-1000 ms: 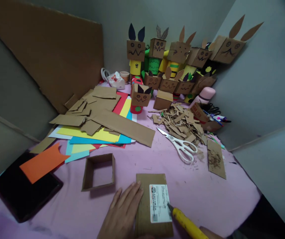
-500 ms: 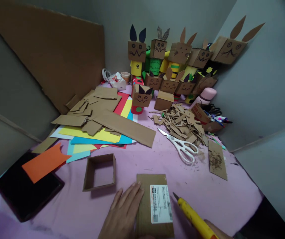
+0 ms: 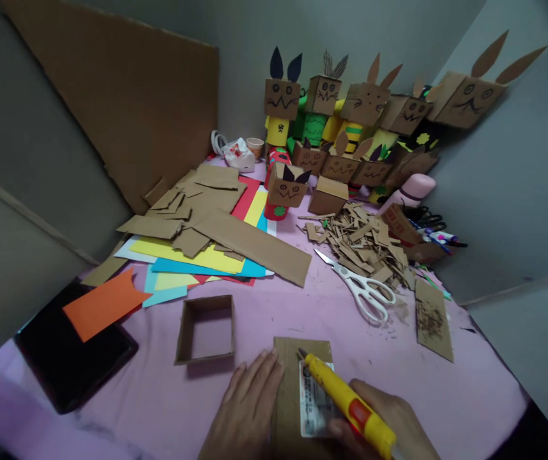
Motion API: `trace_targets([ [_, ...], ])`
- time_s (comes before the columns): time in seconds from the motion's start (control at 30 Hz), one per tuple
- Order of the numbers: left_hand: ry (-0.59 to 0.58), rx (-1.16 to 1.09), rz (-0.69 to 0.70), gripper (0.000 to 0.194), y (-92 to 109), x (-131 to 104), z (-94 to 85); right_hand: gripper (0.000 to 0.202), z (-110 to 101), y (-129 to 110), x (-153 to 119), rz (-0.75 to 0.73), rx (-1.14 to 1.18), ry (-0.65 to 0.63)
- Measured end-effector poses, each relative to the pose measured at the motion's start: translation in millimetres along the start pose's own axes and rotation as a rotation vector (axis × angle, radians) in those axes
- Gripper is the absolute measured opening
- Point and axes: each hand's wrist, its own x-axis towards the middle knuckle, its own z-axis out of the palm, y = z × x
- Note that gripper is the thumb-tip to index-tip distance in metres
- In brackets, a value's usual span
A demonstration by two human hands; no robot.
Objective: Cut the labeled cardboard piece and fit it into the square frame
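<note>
My left hand [image 3: 244, 412] lies flat with fingers spread on the left part of a brown cardboard piece [image 3: 287, 396] at the near edge of the pink table. A white printed label [image 3: 311, 409] is stuck on that piece. My right hand [image 3: 389, 425] grips a yellow utility knife [image 3: 345, 402], its tip touching the cardboard near the top edge, just above the label. A square open cardboard frame [image 3: 205, 329] stands to the left of the hands.
White scissors [image 3: 360, 287] and a heap of cardboard scraps [image 3: 360, 239] lie to the right. Coloured paper sheets and cardboard strips [image 3: 207, 236] cover the left middle. Cardboard animal figures [image 3: 350, 121] line the back wall. A black tablet [image 3: 73, 348] lies at the left edge.
My right hand has brought the knife left and forward, from beside the label's right edge onto the cardboard's top part. The left hand stays pressed on the cardboard.
</note>
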Motion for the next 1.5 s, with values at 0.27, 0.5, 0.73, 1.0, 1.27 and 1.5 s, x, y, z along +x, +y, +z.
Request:
trace_targets([
  [0.27, -0.035, -0.048, -0.033, 0.104, 0.8, -0.1, -1.3, 0.042, -10.3, -11.8, 19.8, 0.013, 0.1, -0.167],
  [0.5, -0.064, -0.062, -0.044, 0.079, 0.0, -5.0, 2.2, 0.043, -10.0, -9.4, 21.3, 0.034, 0.103, -0.162],
  [0.73, -0.079, -0.058, -0.053, 0.072, 1.1, -3.4, 0.9, 0.044, -11.9, -10.8, 18.9, 0.038, 0.134, -0.163],
  [1.0, -0.073, -0.088, -0.059, 0.084, 1.5, -6.0, 1.0, 0.042, -9.8, -7.4, 19.2, 0.017, 0.025, -0.176],
  [1.27, -0.063, -0.087, -0.037, 0.099, 2.3, -3.9, 1.8, 0.046, -11.4, -8.2, 14.5, 0.006, 0.059, -0.189],
  [1.5, -0.044, -0.039, -0.025, 0.098, 1.7, -2.7, -0.3, 0.04, -0.7, -2.2, 9.0, -0.028, -0.082, -0.149],
])
